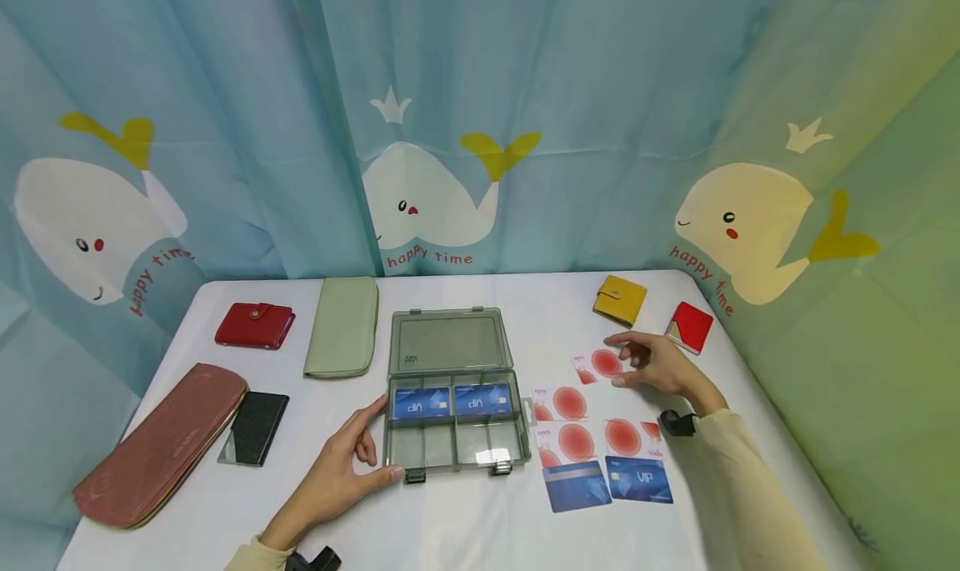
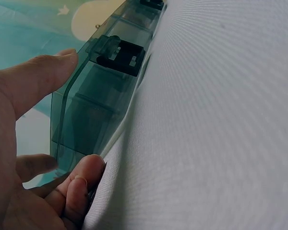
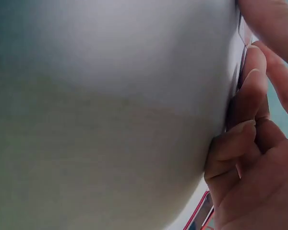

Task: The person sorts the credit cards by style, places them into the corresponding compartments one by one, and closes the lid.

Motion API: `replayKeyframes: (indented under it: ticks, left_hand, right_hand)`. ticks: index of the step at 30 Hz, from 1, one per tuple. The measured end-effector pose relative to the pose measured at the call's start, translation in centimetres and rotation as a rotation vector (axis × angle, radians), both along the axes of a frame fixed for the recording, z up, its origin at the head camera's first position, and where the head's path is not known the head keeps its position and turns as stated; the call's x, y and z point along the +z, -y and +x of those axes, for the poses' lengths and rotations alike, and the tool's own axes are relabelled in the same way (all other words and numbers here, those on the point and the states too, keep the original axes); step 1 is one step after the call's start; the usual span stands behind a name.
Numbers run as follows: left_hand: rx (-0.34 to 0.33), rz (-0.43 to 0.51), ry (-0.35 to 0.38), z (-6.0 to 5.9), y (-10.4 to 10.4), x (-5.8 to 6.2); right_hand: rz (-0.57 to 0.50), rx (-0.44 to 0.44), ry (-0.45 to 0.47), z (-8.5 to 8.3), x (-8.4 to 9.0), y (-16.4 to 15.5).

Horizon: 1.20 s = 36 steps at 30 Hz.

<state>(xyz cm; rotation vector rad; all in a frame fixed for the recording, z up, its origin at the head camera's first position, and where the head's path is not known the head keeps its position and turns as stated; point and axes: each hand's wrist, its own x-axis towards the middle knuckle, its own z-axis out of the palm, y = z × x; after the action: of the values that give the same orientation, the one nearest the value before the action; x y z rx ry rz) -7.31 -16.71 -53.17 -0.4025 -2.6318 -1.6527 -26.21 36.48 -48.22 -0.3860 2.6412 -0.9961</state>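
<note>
- White rectangular card with a red circle print (image 1: 600,364) is the piece I am at; my judgement is that the step in hand is getting it in my fingers, as part of sorting cards into the see-through grey-green plastic box (image 1: 437,448).
- What this calls for next, I think, is a careful edge pinch, since so thin a card may slide on the white desk (image 1: 465,531), then a carry leftward; two blue rectangular VIP cards (image 1: 422,403) (image 1: 482,399) fill only the box's far row.
- My right grip (image 1: 663,367) is partly spread, forefinger by the card's far edge, thumb at its near right corner; whether I truly pinch it, I cannot tell.
- That card sits on the desk's right side, just left of my palm, beyond the other loose cards and apart from the box.
- My left grip (image 1: 335,473) is spread wide, thumb and forefinger touching the box's near left corner, holding no card.
</note>
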Motion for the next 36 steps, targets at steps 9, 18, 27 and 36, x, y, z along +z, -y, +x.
replayKeyframes:
  ticks: [9,18,27,36]
  left_hand:
    - [-0.004,-0.003,-0.011,0.1,-0.2,-0.2]
    - [-0.004,-0.004,-0.013,-0.1,0.0,0.0]
    - [-0.008,-0.002,-0.009,0.0,0.1,0.0]
    - [0.006,-0.008,0.022,0.1,0.0,0.1]
  right_hand:
    - [0.027,0.000,0.036,0.0,0.4,0.1]
    - [0.040,0.044,0.054,-0.5,0.6,0.7]
    - [0.029,0.051,0.071,0.0,0.5,0.6]
    - [0.065,0.037,0.018,0.6,0.5,0.6]
